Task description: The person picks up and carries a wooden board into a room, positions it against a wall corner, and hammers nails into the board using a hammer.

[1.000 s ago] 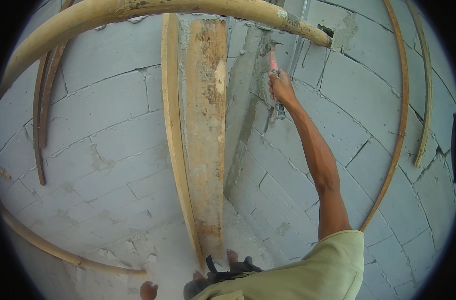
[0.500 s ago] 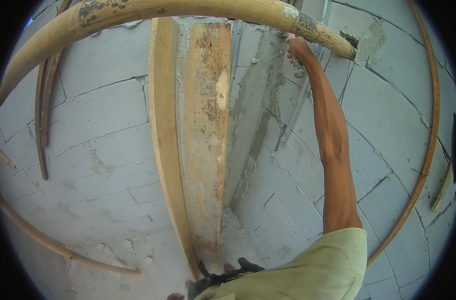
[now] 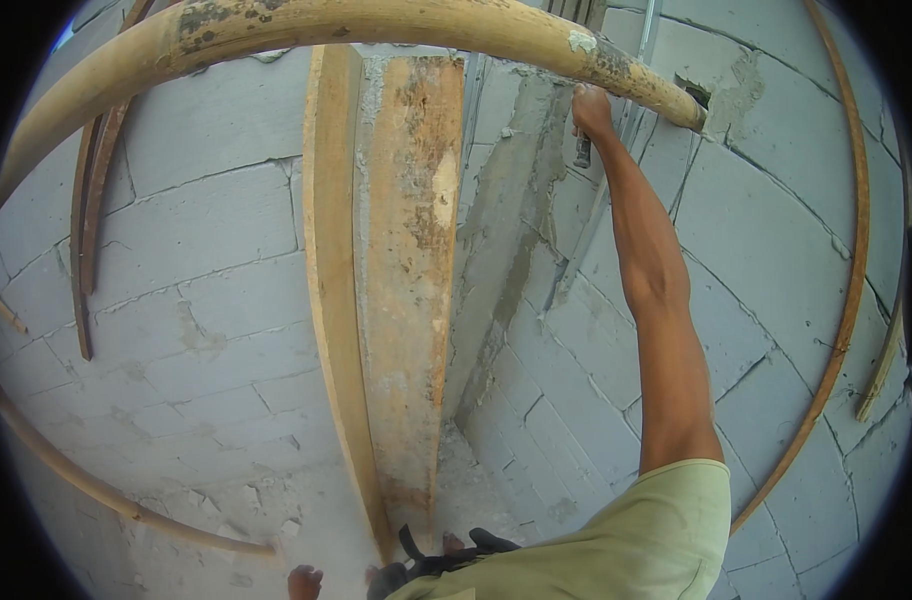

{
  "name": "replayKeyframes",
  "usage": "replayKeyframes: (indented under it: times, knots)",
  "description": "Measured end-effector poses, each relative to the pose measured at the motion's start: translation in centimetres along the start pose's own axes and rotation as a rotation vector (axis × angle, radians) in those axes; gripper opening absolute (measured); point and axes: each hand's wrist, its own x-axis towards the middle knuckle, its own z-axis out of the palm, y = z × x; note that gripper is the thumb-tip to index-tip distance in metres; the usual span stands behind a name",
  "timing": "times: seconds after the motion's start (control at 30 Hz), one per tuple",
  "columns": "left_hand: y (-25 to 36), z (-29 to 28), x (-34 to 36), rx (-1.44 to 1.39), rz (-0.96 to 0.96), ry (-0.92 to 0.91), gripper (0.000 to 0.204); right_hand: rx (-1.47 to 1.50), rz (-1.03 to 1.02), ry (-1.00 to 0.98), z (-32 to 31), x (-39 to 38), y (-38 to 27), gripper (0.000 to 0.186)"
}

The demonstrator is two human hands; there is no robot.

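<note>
My right hand (image 3: 592,108) is stretched up to the wall corner, just under the thick wooden pole. Its fingers are closed round a tool whose grey, rounded handle end (image 3: 583,152) sticks out below the fist. The tool's working end is hidden. Beside this hand runs a rough strip of grey mortar (image 3: 511,185) between the board and the right wall. My left hand (image 3: 304,582) hangs low at the bottom edge, small and partly cut off; how its fingers lie is unclear.
A thick pole (image 3: 376,22) crosses overhead into a hole in the block wall (image 3: 766,230). Left of the mortar stand a wide stained board (image 3: 408,260) and a narrower plank (image 3: 334,250). A thin metal profile (image 3: 588,225) runs down the right wall. Rubble (image 3: 251,495) lies low on the left.
My right hand has turned and shifted slightly, and less of the tool's handle shows below it. My left hand has come further into view at the bottom, moving left and up.
</note>
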Motion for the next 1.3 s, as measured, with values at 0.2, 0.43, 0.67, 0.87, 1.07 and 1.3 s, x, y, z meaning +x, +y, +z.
replayKeyframes:
  times: [0.2, 0.43, 0.67, 0.87, 1.07, 1.3]
  knots:
    - [-1.8, -3.4, -7.2, 0.138, -0.042, 0.123, 0.043, 0.506, 0.286, -0.225, 5.3, -5.8, -8.7, 0.030]
    - [-2.1, 0.1, -11.1, -0.059, -0.155, 0.059, 0.038, 0.493, 0.535, -0.543, 4.5, -3.8, -9.3, 0.031]
    - [2.6, 2.5, -5.0, -0.150, -0.486, -0.444, 0.049, -0.107, -0.315, 0.331, 1.6, -2.1, -2.5, 0.031]
    - [-0.7, -1.2, -5.6, -0.057, -0.133, -0.005, 0.038, 0.383, -0.054, 0.004, 5.9, -4.7, -8.2, 0.032]
    - [-2.8, -2.5, -8.7, -0.027, -0.256, -0.001, 0.037, 0.343, 0.566, -0.589, 5.9, -4.9, -11.8, 0.040]
    - [5.4, 0.1, -1.5, -0.229, -0.228, -0.072, 0.039, -0.155, -0.173, 0.410, 3.9, -3.7, -1.8, 0.024]
